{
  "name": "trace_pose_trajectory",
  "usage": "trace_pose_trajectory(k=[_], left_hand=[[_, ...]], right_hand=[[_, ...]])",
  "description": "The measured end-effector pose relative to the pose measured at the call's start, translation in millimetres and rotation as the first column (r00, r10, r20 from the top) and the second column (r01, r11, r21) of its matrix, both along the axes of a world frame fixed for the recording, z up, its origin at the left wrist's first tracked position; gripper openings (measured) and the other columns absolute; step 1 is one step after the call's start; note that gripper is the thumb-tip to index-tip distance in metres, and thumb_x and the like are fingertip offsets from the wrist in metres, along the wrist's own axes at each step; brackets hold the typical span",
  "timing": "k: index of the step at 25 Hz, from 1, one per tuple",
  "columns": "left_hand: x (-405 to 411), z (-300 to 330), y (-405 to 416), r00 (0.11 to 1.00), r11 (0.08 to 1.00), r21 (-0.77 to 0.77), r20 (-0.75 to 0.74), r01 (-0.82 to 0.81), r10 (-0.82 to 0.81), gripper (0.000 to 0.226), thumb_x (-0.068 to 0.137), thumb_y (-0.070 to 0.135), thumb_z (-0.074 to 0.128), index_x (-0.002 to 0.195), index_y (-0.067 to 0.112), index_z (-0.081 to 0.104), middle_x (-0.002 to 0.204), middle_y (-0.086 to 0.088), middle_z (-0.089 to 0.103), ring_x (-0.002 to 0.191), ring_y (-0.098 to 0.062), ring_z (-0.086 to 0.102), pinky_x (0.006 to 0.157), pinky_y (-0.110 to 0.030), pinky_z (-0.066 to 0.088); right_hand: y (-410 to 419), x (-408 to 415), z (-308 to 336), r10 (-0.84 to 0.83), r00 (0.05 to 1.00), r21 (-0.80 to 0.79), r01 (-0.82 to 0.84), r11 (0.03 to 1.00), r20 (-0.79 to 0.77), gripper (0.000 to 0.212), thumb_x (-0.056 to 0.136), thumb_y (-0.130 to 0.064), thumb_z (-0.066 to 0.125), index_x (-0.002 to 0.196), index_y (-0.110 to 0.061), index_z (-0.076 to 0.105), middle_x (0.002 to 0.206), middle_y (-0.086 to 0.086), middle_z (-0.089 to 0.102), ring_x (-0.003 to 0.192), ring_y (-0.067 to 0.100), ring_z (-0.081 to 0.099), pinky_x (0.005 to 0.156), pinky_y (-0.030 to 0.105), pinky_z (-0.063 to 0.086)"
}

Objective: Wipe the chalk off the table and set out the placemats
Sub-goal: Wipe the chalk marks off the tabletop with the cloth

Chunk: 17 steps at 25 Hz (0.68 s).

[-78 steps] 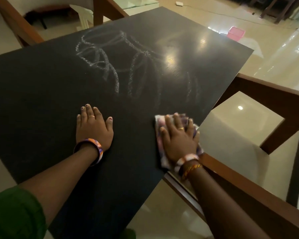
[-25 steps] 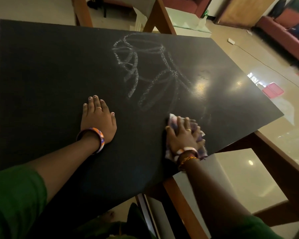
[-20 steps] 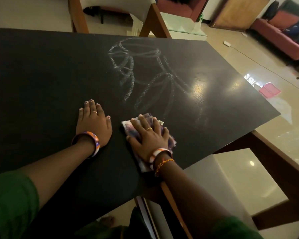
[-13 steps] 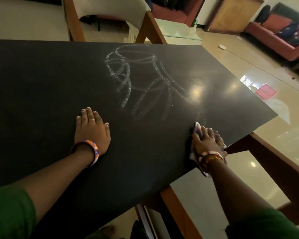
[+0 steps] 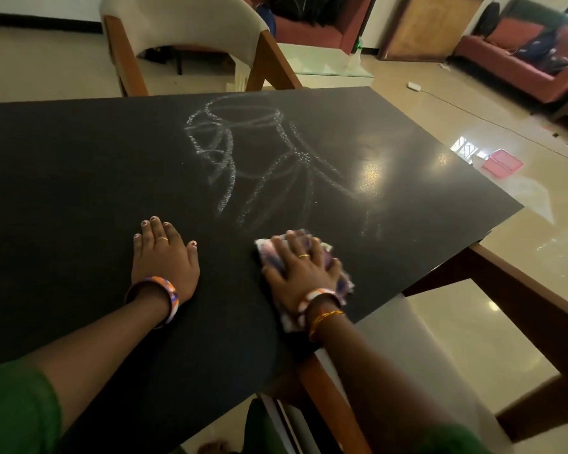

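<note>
Both hands [image 5: 164, 257] apparently flat, palms down

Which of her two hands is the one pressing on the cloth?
The right hand, flat on the patterned cloth below the white chalk scribbles. The left hand rests on bare black tabletop.

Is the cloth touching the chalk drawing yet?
Apart. In the head view, bare dark tabletop shows between the cloth under the right hand and the chalk drawing's nearest strokes.

A white-backed chair [image 5: 191, 24] with wooden legs stands at the top of the frame. A red sofa [image 5: 518, 65] sits at the upper right (dark things lie on it), with a wooden door [image 5: 430, 26] to its left. A pink tray [image 5: 502, 165] lies on the glossy floor [image 5: 473, 119] at right.
</note>
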<state>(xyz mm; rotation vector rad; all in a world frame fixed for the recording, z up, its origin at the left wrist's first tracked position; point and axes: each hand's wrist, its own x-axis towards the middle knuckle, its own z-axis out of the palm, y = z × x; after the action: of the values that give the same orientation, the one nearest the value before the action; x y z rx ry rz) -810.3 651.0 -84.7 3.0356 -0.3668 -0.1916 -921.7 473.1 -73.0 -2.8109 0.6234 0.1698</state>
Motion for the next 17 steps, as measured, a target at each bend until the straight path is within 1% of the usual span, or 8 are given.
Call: trace_pose_trajectory(k=[3,6,8,9,11,13,15,17], left_hand=[[2.5,-1.4,2.2,1.0,1.0,-0.012,0.005,0.006,-0.006,0.063,0.099,0.038,0.02,0.146,-0.003,0.014,0.154,-0.021,0.01,0.144,-0.031,0.008,0.117,-0.041,0.011],[1.4,-0.7,-0.4,0.999,0.999,-0.033,-0.02,-0.029,0.028,0.061,0.099,0.036,0.023,0.146,-0.002,0.014,0.155,-0.019,0.009,0.144,-0.03,0.006,0.117,-0.041,0.01],[1.6,3.7,-11.9,0.994,0.993,-0.046,-0.035,-0.108,0.107,0.058,0.099,0.029,0.029,0.146,-0.002,0.016,0.154,-0.02,0.01,0.144,-0.032,0.007,0.117,-0.042,0.011],[3.4,6.7,-19.6,0.986,0.985,-0.05,-0.046,-0.165,0.162,0.056,0.098,0.024,0.032,0.145,-0.002,0.017,0.154,-0.021,0.011,0.143,-0.033,0.007,0.117,-0.043,0.011],[8.3,11.7,-33.9,0.969,0.969,-0.051,-0.062,-0.242,0.239,0.056,0.096,0.017,0.036,0.145,-0.002,0.017,0.153,-0.023,0.011,0.143,-0.035,0.008,0.117,-0.044,0.011],[10.3,8.2,-41.3,0.981,0.979,-0.052,-0.02,-0.195,0.195,0.057,0.094,0.014,0.036,0.146,-0.002,0.017,0.154,-0.022,0.011,0.143,-0.034,0.008,0.117,-0.043,0.011],[11.8,3.6,-42.9,0.993,0.991,-0.056,0.011,-0.121,0.122,0.058,0.094,0.013,0.036,0.146,-0.003,0.017,0.154,-0.02,0.012,0.143,-0.032,0.009,0.118,-0.042,0.011],[10.7,3.4,-44.1,0.992,0.991,-0.058,0.018,-0.124,0.125,0.057,0.094,0.012,0.035,0.145,-0.003,0.017,0.154,-0.019,0.013,0.144,-0.03,0.009,0.118,-0.041,0.011]], right_hand=[[-83.3,-24.3,4.6,-0.35,0.937,0.058,0.35,0.935,-0.009,0.06,0.094,-0.06,0.031,0.148,-0.045,0.012,0.16,-0.013,-0.001,0.146,0.029,-0.01,0.111,0.064,-0.004],[-116.3,-39.8,8.8,-0.519,0.854,0.077,0.52,0.851,-0.033,0.061,0.095,-0.055,0.032,0.15,-0.041,0.01,0.16,-0.009,-0.001,0.145,0.033,-0.01,0.109,0.066,0.002],[-92.3,-32.8,5.1,-0.516,0.857,0.057,0.516,0.855,-0.017,0.062,0.095,-0.055,0.031,0.151,-0.038,0.009,0.161,-0.006,-0.002,0.145,0.036,-0.01,0.107,0.07,0.003],[-70.8,-27.7,1.6,-0.449,0.894,0.046,0.448,0.893,-0.003,0.062,0.095,-0.056,0.03,0.151,-0.038,0.009,0.16,-0.005,-0.004,0.144,0.036,-0.012,0.107,0.07,0.001],[-25.5,-23.9,-2.2,-0.189,0.982,0.029,0.188,0.982,0.008,0.062,0.094,-0.059,0.029,0.15,-0.041,0.008,0.16,-0.008,-0.007,0.144,0.034,-0.016,0.107,0.068,-0.004],[-17.4,-23.0,-2.9,-0.004,1.0,0.016,0.004,1.0,-0.005,0.062,0.093,-0.061,0.03,0.148,-0.044,0.008,0.159,-0.012,-0.007,0.144,0.03,-0.017,0.107,0.066,-0.006],[-60.9,-12.6,-5.2,-0.056,0.998,-0.002,0.056,0.998,0.018,0.061,0.092,-0.061,0.031,0.147,-0.046,0.011,0.159,-0.014,-0.003,0.145,0.029,-0.013,0.107,0.066,-0.005],[-124.4,-5.9,-7.3,-0.263,0.964,0.016,0.262,0.965,0.047,0.06,0.092,-0.061,0.032,0.148,-0.045,0.014,0.159,-0.013,0.0,0.145,0.031,-0.009,0.107,0.069,-0.004]])
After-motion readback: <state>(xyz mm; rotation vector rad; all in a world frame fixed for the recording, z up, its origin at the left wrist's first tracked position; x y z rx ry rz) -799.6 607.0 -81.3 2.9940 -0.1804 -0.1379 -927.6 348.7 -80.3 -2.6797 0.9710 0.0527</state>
